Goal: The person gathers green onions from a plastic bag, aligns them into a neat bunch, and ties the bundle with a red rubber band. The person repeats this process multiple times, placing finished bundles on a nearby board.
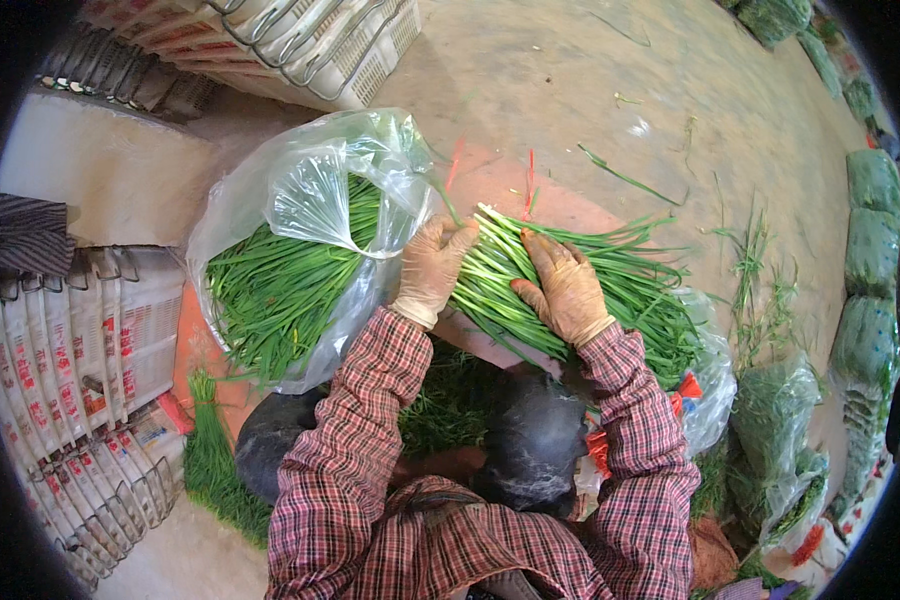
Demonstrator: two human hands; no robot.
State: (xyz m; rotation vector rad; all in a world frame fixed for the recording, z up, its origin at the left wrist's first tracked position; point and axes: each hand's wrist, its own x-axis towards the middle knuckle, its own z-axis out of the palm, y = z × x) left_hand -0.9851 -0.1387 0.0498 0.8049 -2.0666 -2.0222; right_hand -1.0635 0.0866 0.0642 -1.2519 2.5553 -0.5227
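Observation:
A loose pile of garlic chives (499, 259) lies before me, its pale stem ends pointing away and its leaves spread to the right. My left hand (436, 259), in a thin rubber glove, pinches a green stalk (448, 201) between thumb and fingertips at the pile's left edge. Palm down, my gloved right hand (566, 285) rests across the stems, thumb apart from the fingers. Left of the pile stands a clear plastic bag (229, 199), packed with chives (292, 289). Two red ties (530, 180) lie beyond the stem ends.
Stacked white plastic crates (360, 60) with metal handles stand far left, more crates (75, 352) nearer. A tied chive bundle (214, 442) lies by my left knee. Filled green bags (870, 251) line the right. Plant scraps (754, 255) litter the concrete floor (645, 97).

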